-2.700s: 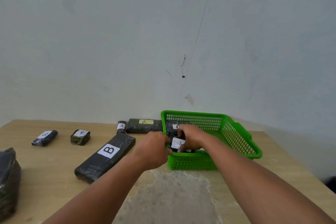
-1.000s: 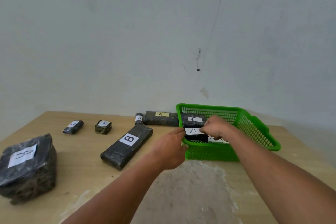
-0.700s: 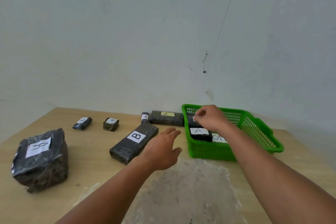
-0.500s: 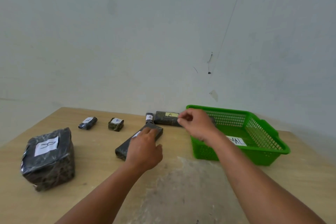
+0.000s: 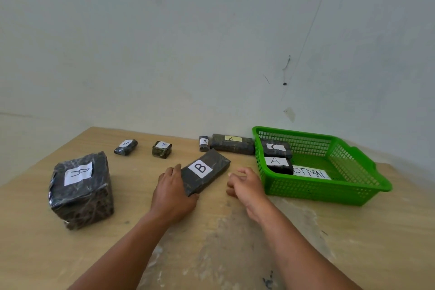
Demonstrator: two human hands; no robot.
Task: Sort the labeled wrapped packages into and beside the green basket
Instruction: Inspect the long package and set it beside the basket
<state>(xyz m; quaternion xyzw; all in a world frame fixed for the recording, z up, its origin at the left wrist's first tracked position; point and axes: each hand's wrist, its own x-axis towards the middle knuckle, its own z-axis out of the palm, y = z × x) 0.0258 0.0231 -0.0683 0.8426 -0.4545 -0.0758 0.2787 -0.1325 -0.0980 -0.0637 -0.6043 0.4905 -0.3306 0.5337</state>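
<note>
Gripping B pkg (image 5: 205, 172) w/ left hand (image 5: 173, 195); right hand (image 5: 244, 187) loose nearby.

Backed by pale greenish wall (image 5: 164, 42), crossed by thin slanting line (image 5: 306, 37); below, light wooden counter (image 5: 353, 242), worn whitish patch (image 5: 223, 254) near front.

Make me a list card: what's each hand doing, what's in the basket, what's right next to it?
Left hand: grips near end of long B package
Right hand: open, empty, beside that package
In green basket: C package, A package, paper sign
Left of basket: long A package, then small A package
</note>
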